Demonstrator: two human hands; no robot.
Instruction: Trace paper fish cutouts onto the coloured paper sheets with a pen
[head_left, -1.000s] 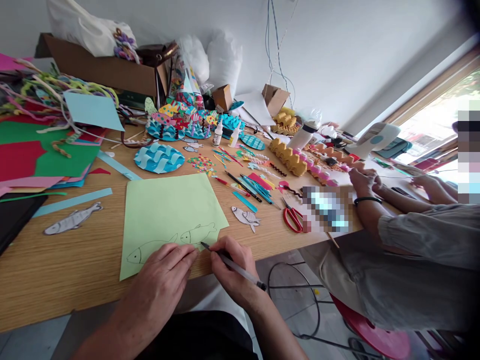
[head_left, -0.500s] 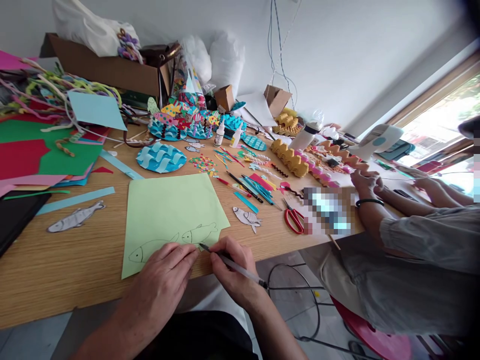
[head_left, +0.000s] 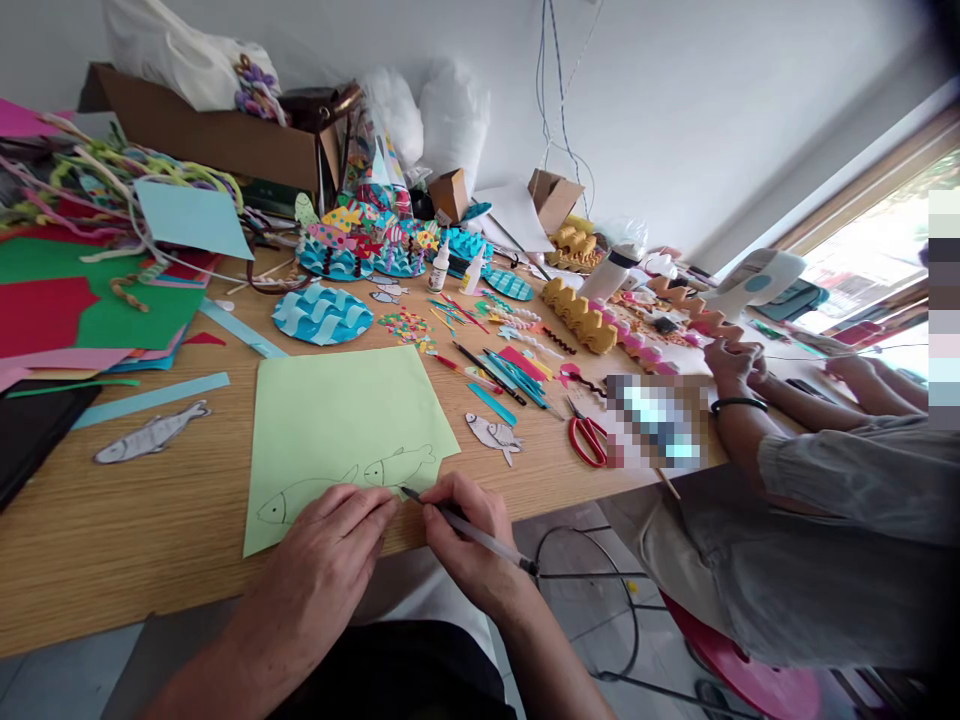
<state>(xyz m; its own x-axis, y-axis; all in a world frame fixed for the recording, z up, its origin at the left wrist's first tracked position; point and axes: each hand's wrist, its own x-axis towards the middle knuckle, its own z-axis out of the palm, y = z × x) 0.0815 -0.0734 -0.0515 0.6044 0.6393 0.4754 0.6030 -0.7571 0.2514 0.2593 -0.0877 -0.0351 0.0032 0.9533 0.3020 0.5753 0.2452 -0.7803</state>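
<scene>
A pale green sheet of paper point(head_left: 337, 400) lies at the table's front edge, with two fish outlines drawn along its lower part. My left hand point(head_left: 337, 540) rests flat on the sheet's lower edge, fingers stretched out and covering part of the left fish. In my right hand point(head_left: 472, 530) is a pen point(head_left: 487, 542), gripped between thumb and fingers. Its dark tip touches the paper just under the right fish drawing point(head_left: 399, 466). To the right of the sheet lies a paper fish cutout point(head_left: 493, 436), and another fish cutout point(head_left: 152, 434) is on the left.
Red-handled scissors point(head_left: 587, 438) lie right of my hands. Pencils and markers point(head_left: 510, 375), glue bottles point(head_left: 440, 268) and a woven blue paper disc point(head_left: 322, 315) sit beyond the sheet. Coloured paper point(head_left: 142, 290) is stacked left. At right, another person's hands point(head_left: 731, 365) are at the table.
The pen tip has shifted very slightly to the right under the right fish, along with my right hand. My left hand stays in place on the paper.
</scene>
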